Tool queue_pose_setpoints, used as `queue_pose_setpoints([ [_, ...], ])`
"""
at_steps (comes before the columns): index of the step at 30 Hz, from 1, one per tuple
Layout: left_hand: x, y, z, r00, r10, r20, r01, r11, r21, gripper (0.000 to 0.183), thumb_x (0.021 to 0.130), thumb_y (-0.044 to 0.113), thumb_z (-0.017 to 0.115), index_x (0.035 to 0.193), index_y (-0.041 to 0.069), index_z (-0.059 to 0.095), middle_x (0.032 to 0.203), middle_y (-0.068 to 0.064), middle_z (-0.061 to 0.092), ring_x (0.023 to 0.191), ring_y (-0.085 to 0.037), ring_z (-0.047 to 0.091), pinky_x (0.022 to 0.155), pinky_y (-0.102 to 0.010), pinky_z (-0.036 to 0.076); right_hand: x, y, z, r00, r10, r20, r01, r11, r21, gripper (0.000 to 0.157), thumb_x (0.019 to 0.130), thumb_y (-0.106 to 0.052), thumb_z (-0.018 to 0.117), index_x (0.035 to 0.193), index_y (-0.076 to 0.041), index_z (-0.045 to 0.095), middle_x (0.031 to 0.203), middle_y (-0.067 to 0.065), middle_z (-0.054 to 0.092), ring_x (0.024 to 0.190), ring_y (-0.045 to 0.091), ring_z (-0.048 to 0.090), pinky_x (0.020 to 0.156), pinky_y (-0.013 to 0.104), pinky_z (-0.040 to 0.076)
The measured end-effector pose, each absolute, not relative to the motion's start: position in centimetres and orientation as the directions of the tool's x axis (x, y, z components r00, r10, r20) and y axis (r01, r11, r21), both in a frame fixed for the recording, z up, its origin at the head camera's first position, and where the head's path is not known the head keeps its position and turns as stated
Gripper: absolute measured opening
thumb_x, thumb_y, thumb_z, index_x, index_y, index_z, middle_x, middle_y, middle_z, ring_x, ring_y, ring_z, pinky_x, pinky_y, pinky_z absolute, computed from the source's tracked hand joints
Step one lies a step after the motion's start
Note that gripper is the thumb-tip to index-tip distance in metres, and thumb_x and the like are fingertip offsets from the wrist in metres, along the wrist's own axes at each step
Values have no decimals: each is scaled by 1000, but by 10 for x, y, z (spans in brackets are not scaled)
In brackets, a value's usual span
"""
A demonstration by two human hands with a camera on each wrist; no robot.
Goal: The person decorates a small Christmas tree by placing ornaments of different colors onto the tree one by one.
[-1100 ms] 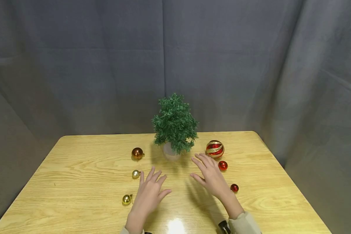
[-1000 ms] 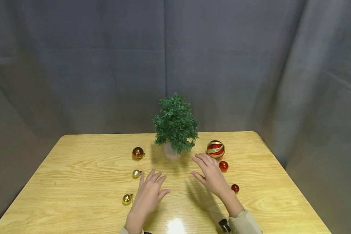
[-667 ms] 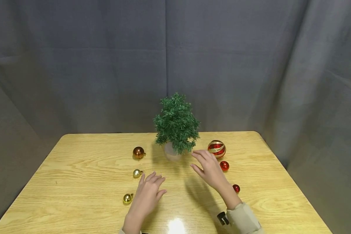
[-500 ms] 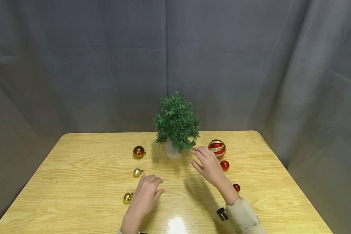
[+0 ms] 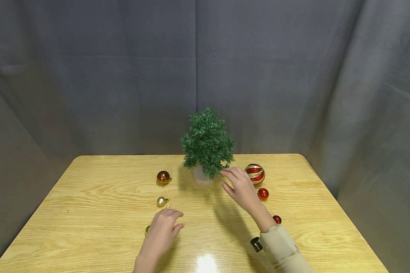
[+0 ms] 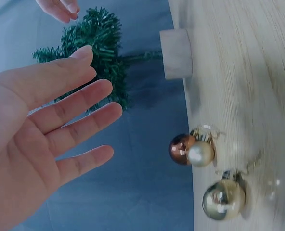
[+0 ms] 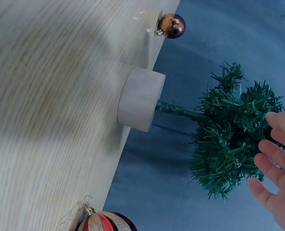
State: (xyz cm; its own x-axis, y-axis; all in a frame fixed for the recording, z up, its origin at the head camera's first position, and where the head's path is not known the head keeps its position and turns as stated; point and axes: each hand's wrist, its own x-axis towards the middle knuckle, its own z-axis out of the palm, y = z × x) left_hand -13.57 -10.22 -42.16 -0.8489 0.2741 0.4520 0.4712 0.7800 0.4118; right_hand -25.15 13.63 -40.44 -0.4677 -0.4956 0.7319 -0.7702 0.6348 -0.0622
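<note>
A small artificial Christmas tree (image 5: 208,142) stands upright on a pale round base (image 7: 141,98) near the table's back. My right hand (image 5: 242,187) is at the tree's lower right, relaxed fingers apart, holding nothing. Its fingertips overlap the branches in the head view. Over the table's front left is my left hand (image 5: 162,229), also holding nothing; its fingers spread loosely in the left wrist view. It mostly hides a gold bauble (image 5: 147,229) in the head view. Beyond it lie a champagne bauble (image 5: 161,201) and a copper-brown bauble (image 5: 163,177).
Right of the tree sits a large red bauble with gold stripes (image 5: 255,174). A smaller red bauble (image 5: 263,193) and a dark red one (image 5: 277,219) lie nearer the front. Grey curtains (image 5: 123,94) surround the wooden table (image 5: 89,212).
My left hand has drawn back toward the front left, now covering most of the gold bauble. My right hand has moved slightly forward to the tree's lower branches. The baubles stay put.
</note>
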Motion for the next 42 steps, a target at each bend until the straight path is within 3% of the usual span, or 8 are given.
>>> queue_pose_setpoints([
  [8, -131, -118, -420, -845, 230, 483, 450, 793, 410, 25, 63, -1, 76, 85, -3, 66, 87, -13, 65, 83, -28, 61, 76, -41, 48, -259, 131, -405, -439, -482, 758, -774, 632, -47, 31, 71, -6, 75, 100, 0, 64, 96, 13, 61, 89, 27, 55, 76, 41, 44],
  [19, -126, -142, -421, -888, 119, 444, 347, 807, 477, 25, 63, -5, 75, 87, -5, 65, 90, -17, 64, 82, -31, 61, 65, -32, 52, -268, 126, -404, -447, -473, 759, -773, 632, -61, 33, 70, -6, 75, 101, 0, 64, 95, 11, 62, 88, 25, 55, 78, 40, 44],
  [27, -123, -168, -424, -962, 64, 266, 213, 784, 583, 29, 69, -3, 72, 96, -7, 62, 99, -22, 61, 96, -40, 55, 79, -48, 46, -275, 123, -407, -416, -470, 778, -792, 608, -57, 35, 67, -4, 77, 98, 1, 64, 91, 10, 63, 84, 24, 56, 75, 40, 45],
  [35, -125, -185, -430, -982, 54, 182, 156, 775, 613, 32, 70, -3, 70, 99, -11, 59, 98, -26, 60, 91, -41, 56, 76, -49, 46, -278, 121, -406, -426, -460, 780, -803, 588, -92, 30, 69, -5, 76, 97, 0, 66, 87, 10, 64, 81, 23, 56, 74, 39, 45],
  [42, -129, -187, -432, -997, 36, 70, 73, 758, 648, 37, 70, -3, 70, 104, -13, 57, 100, -27, 58, 87, -37, 57, 68, -43, 50, -277, 120, -407, -450, -467, 761, -791, 605, -97, 25, 72, -10, 74, 95, -2, 68, 83, 6, 66, 76, 19, 54, 65, 36, 42],
])
